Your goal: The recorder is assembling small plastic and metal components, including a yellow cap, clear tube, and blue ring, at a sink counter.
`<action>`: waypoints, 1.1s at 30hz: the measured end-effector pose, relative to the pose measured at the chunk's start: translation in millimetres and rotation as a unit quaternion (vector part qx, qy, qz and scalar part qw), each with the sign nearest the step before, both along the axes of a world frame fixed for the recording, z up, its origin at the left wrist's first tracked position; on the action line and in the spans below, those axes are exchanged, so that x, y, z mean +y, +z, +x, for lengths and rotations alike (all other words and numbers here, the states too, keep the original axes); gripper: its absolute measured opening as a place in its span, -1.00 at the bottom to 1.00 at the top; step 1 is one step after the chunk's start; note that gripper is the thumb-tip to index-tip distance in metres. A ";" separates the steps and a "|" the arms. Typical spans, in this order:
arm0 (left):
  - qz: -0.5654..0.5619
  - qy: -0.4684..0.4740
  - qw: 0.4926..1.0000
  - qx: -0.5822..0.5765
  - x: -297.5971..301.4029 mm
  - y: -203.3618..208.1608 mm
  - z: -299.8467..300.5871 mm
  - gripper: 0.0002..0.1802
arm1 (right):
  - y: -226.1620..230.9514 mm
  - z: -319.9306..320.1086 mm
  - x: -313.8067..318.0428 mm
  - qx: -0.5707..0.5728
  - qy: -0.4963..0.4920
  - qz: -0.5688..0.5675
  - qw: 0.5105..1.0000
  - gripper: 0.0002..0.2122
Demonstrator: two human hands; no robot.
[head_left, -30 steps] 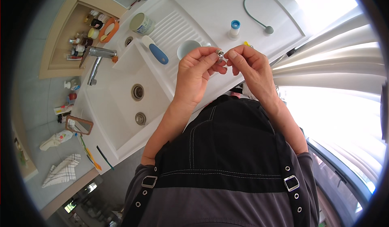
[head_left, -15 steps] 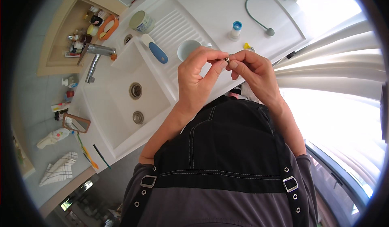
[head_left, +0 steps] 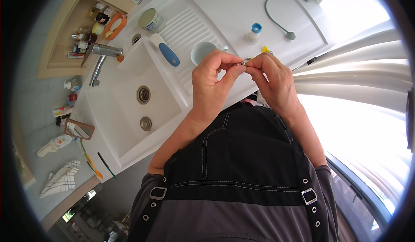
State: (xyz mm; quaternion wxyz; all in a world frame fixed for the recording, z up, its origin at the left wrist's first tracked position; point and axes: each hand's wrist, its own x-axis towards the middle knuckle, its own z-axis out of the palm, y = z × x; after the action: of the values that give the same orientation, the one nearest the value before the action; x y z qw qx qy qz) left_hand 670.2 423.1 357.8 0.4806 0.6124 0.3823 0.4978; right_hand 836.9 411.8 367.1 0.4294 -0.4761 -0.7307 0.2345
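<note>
Holding a small metal piece [head_left: 243, 63] between left hand [head_left: 210, 78] and right hand [head_left: 276, 78], fingertips of each pinched onto it, over the near part of the white counter [head_left: 233, 12], right of the mug [head_left: 200, 51], nearer than the blue-topped bottle [head_left: 253, 35]. Apparently mid-handling; seems to call for steady, light pinching.

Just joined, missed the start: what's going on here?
A person pinches a small metallic piece between left hand and right hand, over the near edge of the white sink counter; its details are mostly hidden. A pale mug stands just beyond the left hand, with a blue-topped container farther off.
</note>
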 end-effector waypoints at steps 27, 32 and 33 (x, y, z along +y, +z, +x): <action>-0.158 -0.026 0.982 -0.098 18.6 -28.7 -3.0 -0.80 | -85.5 50.7 102.7 0.143 -0.185 -0.287 0.929 -0.72; -0.168 -0.020 0.979 -0.111 19.0 -32.6 -4.1 -0.80 | -87.5 50.4 103.2 0.091 -0.198 -0.287 0.933 -0.69; -0.168 -0.020 0.979 -0.112 19.5 -33.1 -3.7 -0.80 | -87.4 50.6 103.0 0.091 -0.198 -0.287 0.933 -0.69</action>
State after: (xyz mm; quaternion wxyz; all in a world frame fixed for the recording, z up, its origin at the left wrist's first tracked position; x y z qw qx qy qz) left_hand 666.5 442.6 324.7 0.6261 0.4710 0.3922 0.4820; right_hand 887.5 514.8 279.6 0.3764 -0.6908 -0.4809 0.3871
